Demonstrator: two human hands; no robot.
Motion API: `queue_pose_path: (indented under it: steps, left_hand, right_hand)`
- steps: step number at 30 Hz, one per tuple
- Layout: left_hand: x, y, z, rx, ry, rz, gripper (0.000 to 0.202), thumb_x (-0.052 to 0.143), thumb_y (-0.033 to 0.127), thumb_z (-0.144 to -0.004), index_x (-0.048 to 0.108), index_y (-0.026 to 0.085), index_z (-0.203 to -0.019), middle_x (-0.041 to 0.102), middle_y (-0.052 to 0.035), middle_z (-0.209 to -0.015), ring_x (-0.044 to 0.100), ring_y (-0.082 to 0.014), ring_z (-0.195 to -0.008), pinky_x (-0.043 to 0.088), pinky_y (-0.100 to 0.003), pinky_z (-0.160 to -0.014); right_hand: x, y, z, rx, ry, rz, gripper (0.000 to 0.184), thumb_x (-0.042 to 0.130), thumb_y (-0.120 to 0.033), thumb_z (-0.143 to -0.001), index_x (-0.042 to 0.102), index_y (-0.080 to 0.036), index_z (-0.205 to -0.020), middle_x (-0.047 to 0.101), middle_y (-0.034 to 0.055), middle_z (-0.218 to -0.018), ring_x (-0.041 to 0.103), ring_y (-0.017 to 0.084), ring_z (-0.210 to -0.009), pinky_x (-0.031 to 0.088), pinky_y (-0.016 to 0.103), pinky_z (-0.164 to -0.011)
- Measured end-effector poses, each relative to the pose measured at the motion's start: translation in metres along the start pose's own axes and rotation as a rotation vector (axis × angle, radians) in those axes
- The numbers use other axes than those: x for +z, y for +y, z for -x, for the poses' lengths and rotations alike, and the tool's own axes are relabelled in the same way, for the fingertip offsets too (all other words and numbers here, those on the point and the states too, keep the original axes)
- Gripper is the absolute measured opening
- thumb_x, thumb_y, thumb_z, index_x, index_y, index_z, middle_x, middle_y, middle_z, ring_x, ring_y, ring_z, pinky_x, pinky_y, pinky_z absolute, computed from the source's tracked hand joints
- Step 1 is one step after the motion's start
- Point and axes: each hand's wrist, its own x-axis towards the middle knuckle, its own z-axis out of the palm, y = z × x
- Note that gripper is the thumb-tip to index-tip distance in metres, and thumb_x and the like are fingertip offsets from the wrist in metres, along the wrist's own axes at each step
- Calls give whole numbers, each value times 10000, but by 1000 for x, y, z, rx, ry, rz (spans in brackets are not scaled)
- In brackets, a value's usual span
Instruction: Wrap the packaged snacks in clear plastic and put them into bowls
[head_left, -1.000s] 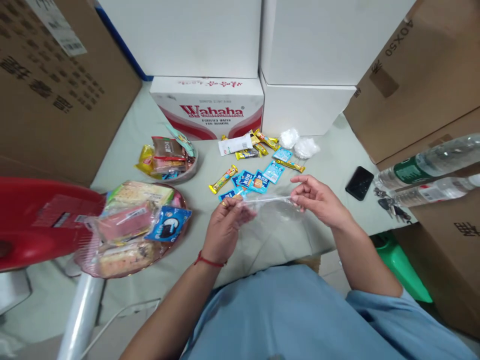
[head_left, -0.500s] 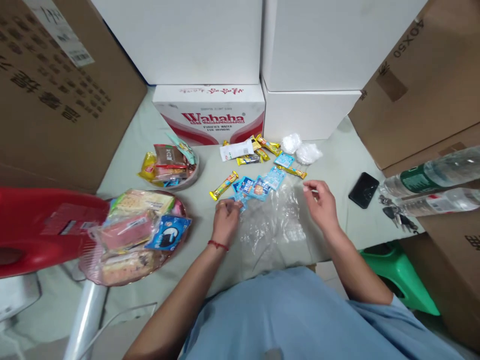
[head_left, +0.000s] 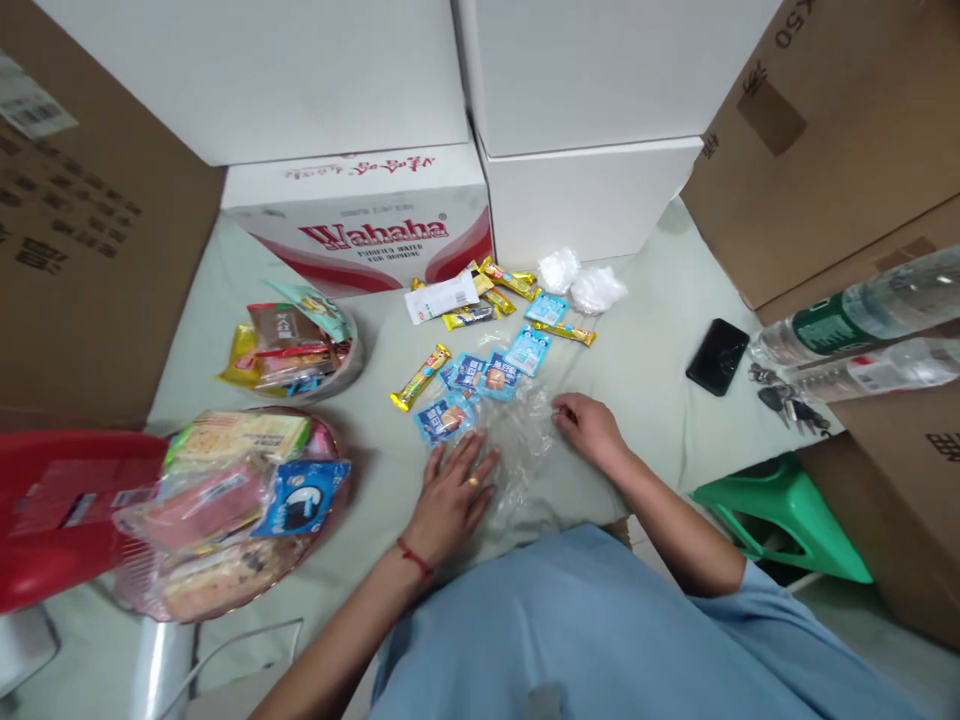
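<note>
My left hand lies palm down with its fingers spread, touching the near left edge of a crumpled clear plastic bag. My right hand has its fingers curled together at the bag's right edge and appears to pinch the film. Just beyond the left fingertips lies a blue biscuit packet. More blue packets are by the bag's far end, and a yellow snack bar rests to their left. Farther back, several yellow bars and a white sachet lie in a loose pile.
At left stand a round bowl of snacks and a pink tray of packaged food, beside a red plastic object. White cartons close off the back. A phone, keys and bottles are at right.
My left hand has let go of the blue biscuit packet, spread its fingers and drawn nearer to me. My right hand has moved inward onto the bag, now bunched narrower. The view has shifted.
</note>
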Motion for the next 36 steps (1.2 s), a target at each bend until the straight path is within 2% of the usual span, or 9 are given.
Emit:
queue_pose_path:
  steps: [4,8,12,16,21,25,30,34,36]
  left_hand:
    - [-12,-37,31,-66,-61,49,618,552,385,-983,444,287,-1584,409,-151,-1665,429,-307,-1525,267,-576,-1265]
    - [-27,-53,41,-121,-41,243,558,537,356,-953,538,275,-1505,476,-132,-1629,392,-311,-1547,294,-601,-1252]
    - [-39,-36,22,-213,215,380,306,504,325,-962,719,249,-1166,678,-109,-1412,438,-293,-1509,392,-563,-1204]
    - [-32,4,-4,-350,393,184,222,538,320,-976,735,244,-1047,751,-103,-1235,567,-294,-1371,408,-548,-1172]
    - [2,24,-12,-252,147,7,447,483,326,-1021,605,245,-1443,526,-149,-1587,484,-320,-1476,179,-624,-1262]
    - [17,7,-1,-181,44,-41,515,481,351,-1036,498,318,-1550,406,-115,-1667,436,-314,-1518,111,-633,-1277]
    - [16,0,3,-135,59,-46,540,468,350,-1049,435,331,-1588,362,-102,-1686,389,-286,-1549,38,-620,-1295]
    - [16,4,1,-151,79,-18,532,471,345,-1050,444,339,-1581,379,-87,-1680,379,-267,-1555,20,-604,-1308]
    - [16,4,1,-152,93,-11,522,475,355,-1050,461,332,-1571,393,-83,-1674,387,-263,-1551,22,-592,-1313]
  right_hand:
    - [-24,18,9,-21,-47,-221,228,612,-331,-896,718,-215,-1062,668,-7,-751,594,173,-682,459,300,-695]
    - [-46,36,33,53,-82,-355,301,680,-460,-858,716,-202,-1008,617,-31,-694,546,155,-630,443,291,-641]
    - [-59,39,55,121,-90,-359,338,712,-508,-836,717,-209,-994,621,-17,-706,551,165,-639,448,303,-637]
    - [-66,26,68,96,-3,-366,300,714,-533,-860,679,-236,-856,623,15,-778,577,188,-724,478,318,-676]
    - [-73,23,84,206,-89,-608,372,703,-606,-878,613,-245,-891,672,27,-857,628,192,-745,515,324,-676]
    - [-92,43,84,233,-195,-388,388,702,-615,-857,646,-232,-840,623,0,-704,561,176,-622,469,313,-601]
    - [-107,18,17,14,54,-3,294,624,-525,-911,688,-242,-866,699,37,-793,618,218,-712,500,356,-695]
    - [-68,-59,-84,-360,-5,209,229,522,-345,-981,711,-216,-958,729,89,-956,669,250,-902,517,379,-853]
    - [-37,-100,-133,-461,-18,366,280,499,-245,-979,709,-178,-1151,710,144,-1191,650,290,-1106,508,398,-939]
